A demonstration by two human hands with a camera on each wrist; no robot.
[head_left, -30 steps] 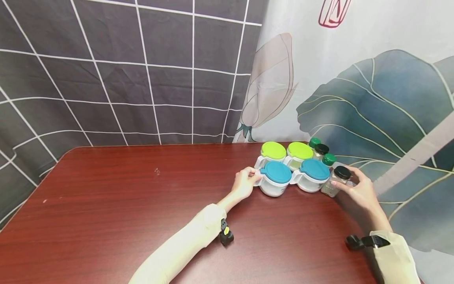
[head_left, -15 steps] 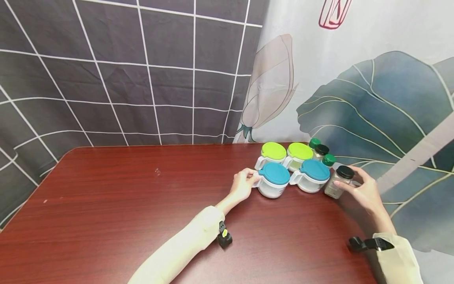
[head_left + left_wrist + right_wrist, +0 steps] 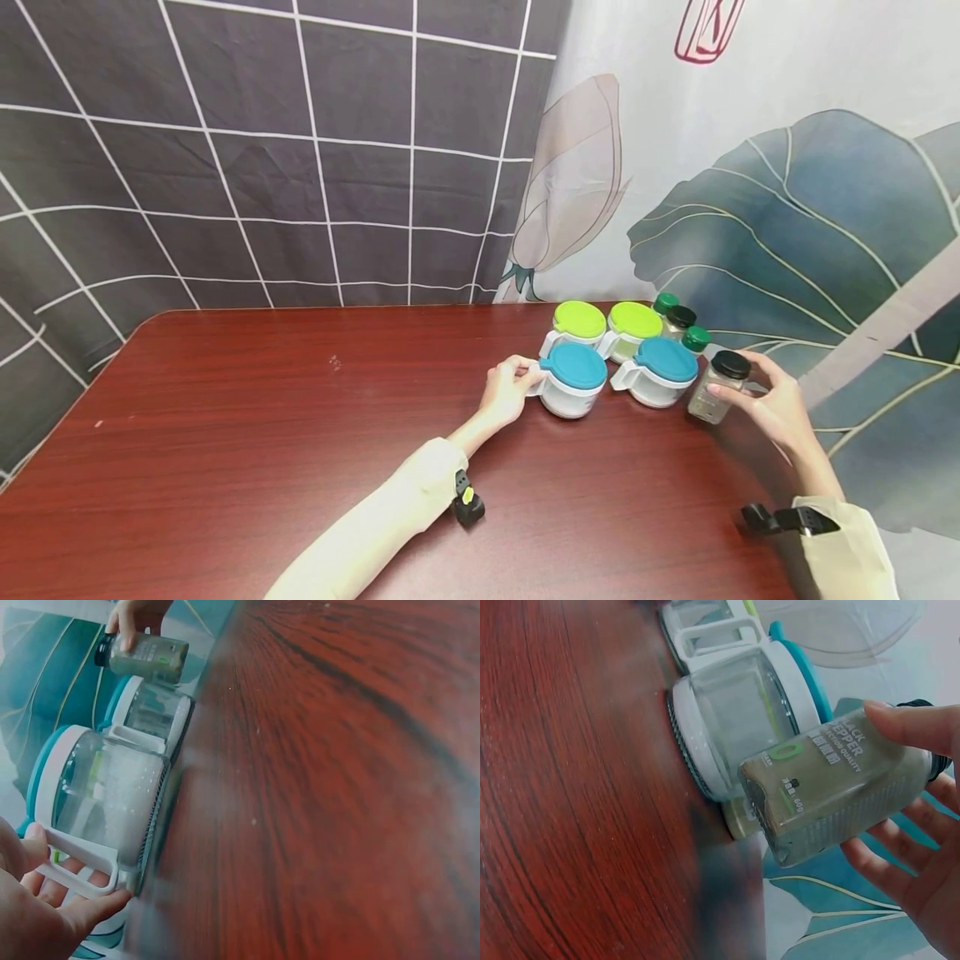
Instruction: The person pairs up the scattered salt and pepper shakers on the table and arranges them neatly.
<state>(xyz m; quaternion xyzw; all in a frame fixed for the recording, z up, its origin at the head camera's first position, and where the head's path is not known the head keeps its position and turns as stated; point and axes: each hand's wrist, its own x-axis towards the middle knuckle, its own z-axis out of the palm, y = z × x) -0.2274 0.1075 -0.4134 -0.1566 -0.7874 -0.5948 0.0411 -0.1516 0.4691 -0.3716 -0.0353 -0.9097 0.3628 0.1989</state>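
Note:
My left hand (image 3: 504, 392) grips the white handle of a blue-lidded seasoning jar (image 3: 572, 368). In the left wrist view that clear jar (image 3: 112, 795) holds white grains, with thumb and fingers around its handle. My right hand (image 3: 782, 408) holds a black-capped pepper bottle (image 3: 709, 400) between thumb and fingers, at the right end of the group. In the right wrist view the pepper bottle (image 3: 832, 787) tilts, its label facing the camera and its base overlapping a second blue-lidded jar (image 3: 742, 712). That second jar (image 3: 664, 367) stands between the two hands.
Two green-lidded jars, one left (image 3: 579, 319) and one right (image 3: 634, 320), stand behind the blue-lidded ones. Small bottles with green caps (image 3: 696, 337) and a black cap (image 3: 680, 316) stand at the back right. Patterned curtains (image 3: 360, 158) hang behind the red-brown table (image 3: 300, 433).
The left hand has drawn its blue-lidded jar slightly left and nearer, widening the gap to the second one. The right hand has moved the pepper bottle slightly right and nearer, away from its neighbours.

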